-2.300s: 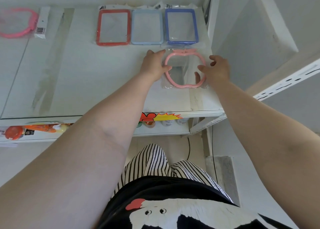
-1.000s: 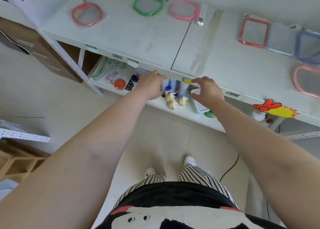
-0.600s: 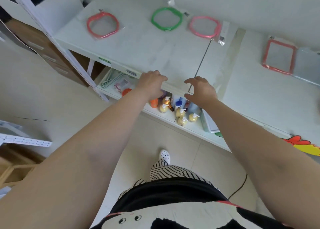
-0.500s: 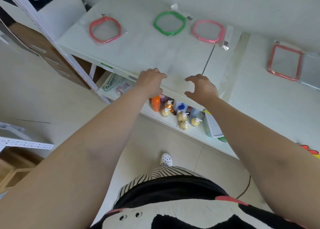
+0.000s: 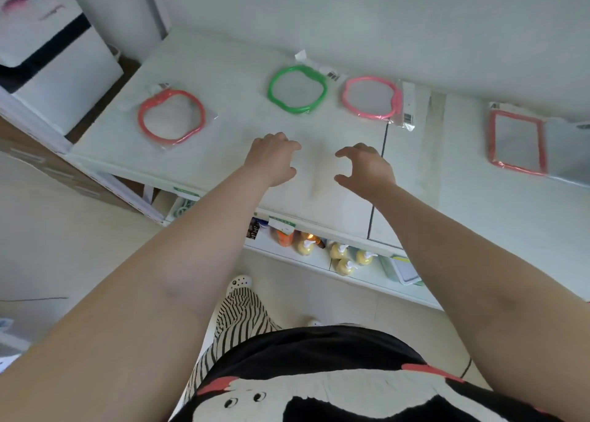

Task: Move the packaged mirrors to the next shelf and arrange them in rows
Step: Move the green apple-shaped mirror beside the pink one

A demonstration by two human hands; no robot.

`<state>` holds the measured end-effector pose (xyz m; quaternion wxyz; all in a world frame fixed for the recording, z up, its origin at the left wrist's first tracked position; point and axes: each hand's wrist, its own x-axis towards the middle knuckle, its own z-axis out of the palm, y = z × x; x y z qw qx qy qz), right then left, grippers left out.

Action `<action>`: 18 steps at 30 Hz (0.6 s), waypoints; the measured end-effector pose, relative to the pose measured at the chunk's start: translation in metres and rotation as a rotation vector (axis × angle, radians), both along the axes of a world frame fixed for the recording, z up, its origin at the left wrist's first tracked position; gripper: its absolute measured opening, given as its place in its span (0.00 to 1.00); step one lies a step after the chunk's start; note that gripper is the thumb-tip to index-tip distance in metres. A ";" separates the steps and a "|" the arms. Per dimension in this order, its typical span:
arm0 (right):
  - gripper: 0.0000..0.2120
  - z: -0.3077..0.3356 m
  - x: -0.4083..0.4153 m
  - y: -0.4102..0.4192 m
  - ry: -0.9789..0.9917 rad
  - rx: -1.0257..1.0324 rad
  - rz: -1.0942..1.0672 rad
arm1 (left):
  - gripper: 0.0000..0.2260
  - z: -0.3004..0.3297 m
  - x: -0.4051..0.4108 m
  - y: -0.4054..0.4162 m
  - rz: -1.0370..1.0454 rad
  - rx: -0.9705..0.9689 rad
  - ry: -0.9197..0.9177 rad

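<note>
Both empty, loosely curled hands, left hand (image 5: 274,158) and right hand (image 5: 364,168), reach toward the green plastic-wrapped round mirror (image 5: 297,89), probably next to lift.

- White wall (image 5: 351,13) runs along the far side, evenly daylit.
- Pale tiled floor (image 5: 64,230) spreads near left.
- White shelf unit (image 5: 223,109) stands against it, with a lower shelf (image 5: 360,276) holding bottles.
- Brown drawers (image 5: 38,160) sit far left.
</note>
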<state>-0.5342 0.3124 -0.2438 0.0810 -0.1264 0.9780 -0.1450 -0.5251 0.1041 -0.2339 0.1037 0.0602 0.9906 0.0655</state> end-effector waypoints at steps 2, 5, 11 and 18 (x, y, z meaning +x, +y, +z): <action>0.24 0.000 -0.013 -0.017 0.007 -0.004 -0.047 | 0.25 0.001 -0.021 -0.020 -0.030 -0.016 -0.002; 0.24 0.004 -0.033 -0.045 0.023 -0.010 -0.135 | 0.24 0.007 -0.054 -0.052 -0.097 -0.040 0.004; 0.24 0.006 -0.067 -0.094 0.019 -0.054 -0.288 | 0.23 0.018 -0.116 -0.105 -0.190 -0.103 0.032; 0.25 -0.001 -0.097 -0.113 0.031 -0.038 -0.361 | 0.25 0.002 -0.165 -0.119 -0.221 -0.054 0.014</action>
